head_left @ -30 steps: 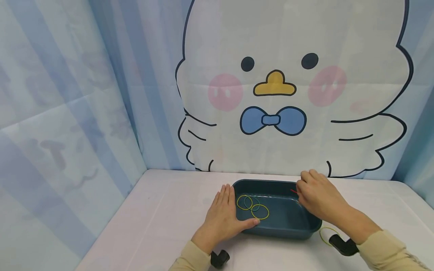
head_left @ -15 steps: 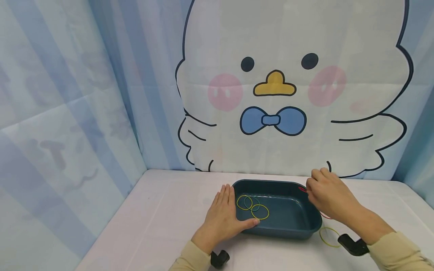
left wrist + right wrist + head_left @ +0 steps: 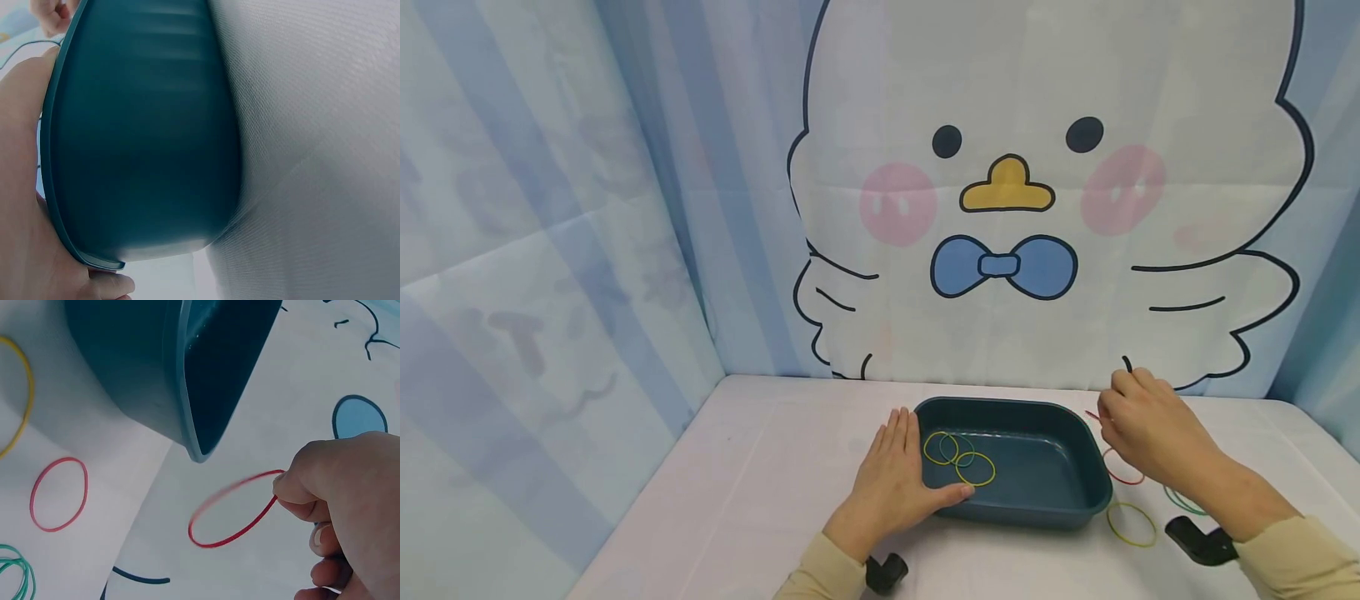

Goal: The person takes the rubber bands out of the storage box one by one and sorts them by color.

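Note:
A dark teal plastic tub (image 3: 1022,510) stands on the table. My left hand (image 3: 891,483) lies against its left end, fingers straight along the outside and thumb along the front rim. Two yellow rubber bands (image 3: 976,486) and a green rubber band (image 3: 972,451) overlap on the tub's floor at the left. Just beyond the tub's right end, my right hand (image 3: 1153,429) pinches a red rubber band (image 3: 231,538) between thumb and forefinger. The band hangs out from the fingertips as a long loop, beside the tub's corner in the right wrist view.
On the white table (image 3: 760,500) right of the tub lie another red rubber band (image 3: 86,487), a yellow rubber band (image 3: 1132,545) and several green rubber bands (image 3: 25,575). A printed cloth backdrop (image 3: 1000,333) rises behind. Black wrist cameras (image 3: 1198,542) sit under both forearms.
My right hand has moved right with the red rubber band, from over the tub's right end to outside it, uncovering rubber bands on the table. The left hand and tub stay put.

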Action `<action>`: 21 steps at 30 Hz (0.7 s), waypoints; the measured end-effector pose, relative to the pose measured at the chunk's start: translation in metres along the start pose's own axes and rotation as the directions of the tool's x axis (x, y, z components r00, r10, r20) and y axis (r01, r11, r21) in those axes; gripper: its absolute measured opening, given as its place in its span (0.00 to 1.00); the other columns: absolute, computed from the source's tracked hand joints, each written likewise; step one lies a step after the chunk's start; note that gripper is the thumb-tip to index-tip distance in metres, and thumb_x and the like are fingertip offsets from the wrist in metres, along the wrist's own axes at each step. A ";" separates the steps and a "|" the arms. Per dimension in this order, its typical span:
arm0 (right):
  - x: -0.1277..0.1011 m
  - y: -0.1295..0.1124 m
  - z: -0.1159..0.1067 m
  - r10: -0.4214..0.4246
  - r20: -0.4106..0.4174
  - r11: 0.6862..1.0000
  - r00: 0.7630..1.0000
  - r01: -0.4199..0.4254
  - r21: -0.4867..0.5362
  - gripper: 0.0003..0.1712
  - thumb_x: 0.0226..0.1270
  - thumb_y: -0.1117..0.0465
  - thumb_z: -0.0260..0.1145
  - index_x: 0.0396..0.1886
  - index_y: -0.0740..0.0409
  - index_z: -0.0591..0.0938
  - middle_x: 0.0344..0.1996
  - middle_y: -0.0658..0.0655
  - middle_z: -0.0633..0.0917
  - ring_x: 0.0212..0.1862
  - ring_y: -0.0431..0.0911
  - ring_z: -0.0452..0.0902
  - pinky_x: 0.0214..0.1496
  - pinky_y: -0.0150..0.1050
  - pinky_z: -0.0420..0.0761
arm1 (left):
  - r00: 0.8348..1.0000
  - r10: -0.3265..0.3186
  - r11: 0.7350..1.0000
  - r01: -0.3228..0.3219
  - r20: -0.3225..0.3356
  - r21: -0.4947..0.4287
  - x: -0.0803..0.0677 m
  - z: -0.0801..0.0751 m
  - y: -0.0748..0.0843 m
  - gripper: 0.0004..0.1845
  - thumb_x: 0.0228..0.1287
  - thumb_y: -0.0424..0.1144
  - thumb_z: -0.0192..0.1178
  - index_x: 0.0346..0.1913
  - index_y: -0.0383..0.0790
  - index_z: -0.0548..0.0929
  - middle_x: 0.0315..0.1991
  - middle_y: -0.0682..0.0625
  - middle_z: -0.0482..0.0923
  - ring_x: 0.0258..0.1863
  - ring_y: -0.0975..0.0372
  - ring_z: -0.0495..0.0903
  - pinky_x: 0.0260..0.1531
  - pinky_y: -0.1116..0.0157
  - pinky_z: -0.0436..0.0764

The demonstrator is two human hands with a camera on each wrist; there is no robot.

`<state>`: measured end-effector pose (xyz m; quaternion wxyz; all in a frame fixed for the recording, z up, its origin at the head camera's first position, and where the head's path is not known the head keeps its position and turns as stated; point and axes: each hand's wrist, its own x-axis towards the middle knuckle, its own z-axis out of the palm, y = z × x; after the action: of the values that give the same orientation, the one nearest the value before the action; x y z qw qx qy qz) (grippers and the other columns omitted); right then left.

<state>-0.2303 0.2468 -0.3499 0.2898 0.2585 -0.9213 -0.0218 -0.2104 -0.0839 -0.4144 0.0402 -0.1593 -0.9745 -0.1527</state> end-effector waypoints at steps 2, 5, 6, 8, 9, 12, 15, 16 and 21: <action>-0.001 0.002 -0.001 0.002 -0.009 1.000 1.000 -0.002 0.005 0.12 0.44 0.67 0.75 0.19 0.55 0.77 0.23 0.50 0.70 0.30 0.47 0.62 0.30 0.38 0.62 | 1.000 -0.001 1.000 0.001 0.000 -0.001 0.000 0.000 0.000 0.68 0.51 0.84 0.45 0.78 0.31 0.47 0.80 0.37 0.45 0.80 0.49 0.44 0.78 0.51 0.52; -0.003 0.005 -0.001 -0.010 -0.040 1.000 0.999 0.010 0.003 0.12 0.43 0.68 0.73 0.18 0.54 0.76 0.22 0.49 0.69 0.29 0.47 0.62 0.29 0.38 0.61 | 1.000 -0.002 1.000 0.002 0.001 -0.003 0.000 0.000 0.000 0.68 0.51 0.84 0.46 0.78 0.31 0.47 0.80 0.38 0.44 0.81 0.50 0.43 0.78 0.51 0.51; -0.004 0.006 -0.001 -0.011 -0.041 1.000 0.999 0.011 0.002 0.12 0.42 0.68 0.73 0.18 0.54 0.76 0.22 0.49 0.69 0.29 0.47 0.62 0.29 0.38 0.61 | 1.000 -0.002 1.000 0.002 0.000 -0.003 0.000 0.000 0.000 0.68 0.51 0.84 0.46 0.78 0.31 0.47 0.80 0.38 0.45 0.81 0.50 0.43 0.78 0.51 0.51; -0.006 0.008 0.001 -0.009 -0.028 1.000 1.000 0.009 -0.002 0.13 0.42 0.68 0.74 0.18 0.54 0.76 0.22 0.50 0.69 0.29 0.47 0.63 0.29 0.38 0.62 | 1.000 -0.001 1.000 0.001 -0.004 -0.002 0.000 0.000 0.000 0.68 0.51 0.84 0.46 0.78 0.31 0.48 0.80 0.37 0.45 0.80 0.50 0.44 0.78 0.51 0.52; -0.007 0.008 0.002 -0.005 -0.015 1.000 1.000 0.005 -0.004 0.13 0.42 0.68 0.75 0.18 0.54 0.77 0.22 0.50 0.69 0.30 0.47 0.63 0.29 0.39 0.63 | 1.000 -0.001 1.000 0.001 -0.006 0.000 0.000 0.000 0.000 0.68 0.51 0.84 0.47 0.78 0.31 0.48 0.80 0.37 0.45 0.80 0.50 0.44 0.78 0.51 0.52; -0.009 0.011 0.005 0.005 0.004 1.000 1.000 -0.005 -0.005 0.13 0.41 0.68 0.76 0.19 0.55 0.77 0.22 0.50 0.70 0.30 0.47 0.64 0.29 0.39 0.64 | 1.000 0.002 1.000 -0.002 -0.010 0.003 0.000 0.000 0.000 0.67 0.51 0.84 0.47 0.78 0.30 0.48 0.79 0.37 0.46 0.80 0.49 0.45 0.78 0.50 0.53; -0.013 0.013 0.010 0.006 -0.005 1.000 1.000 -0.006 0.000 0.13 0.41 0.68 0.75 0.18 0.54 0.77 0.22 0.49 0.69 0.29 0.47 0.63 0.29 0.39 0.63 | 1.000 0.002 1.000 -0.002 -0.009 0.001 -0.001 -0.001 0.000 0.67 0.51 0.83 0.47 0.78 0.30 0.48 0.79 0.37 0.46 0.80 0.49 0.45 0.78 0.50 0.53; -0.014 0.014 0.012 0.004 -0.010 1.000 1.000 -0.004 0.001 0.13 0.41 0.69 0.74 0.18 0.54 0.77 0.21 0.49 0.68 0.29 0.47 0.63 0.29 0.39 0.63 | 1.000 0.001 1.000 -0.001 -0.008 0.000 -0.001 -0.001 0.000 0.67 0.51 0.83 0.47 0.78 0.30 0.48 0.79 0.37 0.46 0.80 0.49 0.44 0.78 0.50 0.53; -0.019 0.017 0.019 0.030 0.043 1.000 0.999 -0.030 -0.001 0.11 0.43 0.68 0.75 0.19 0.56 0.78 0.22 0.50 0.69 0.29 0.47 0.64 0.28 0.39 0.64 | 1.000 0.000 1.000 0.000 -0.001 -0.006 -0.001 -0.001 0.001 0.67 0.51 0.84 0.47 0.78 0.31 0.48 0.80 0.37 0.45 0.80 0.49 0.44 0.78 0.50 0.52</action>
<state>-0.2354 0.2686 -0.3727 0.2702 0.2440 -0.9311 -0.0231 -0.2096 -0.0837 -0.4131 0.0403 -0.1591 -0.9741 -0.1556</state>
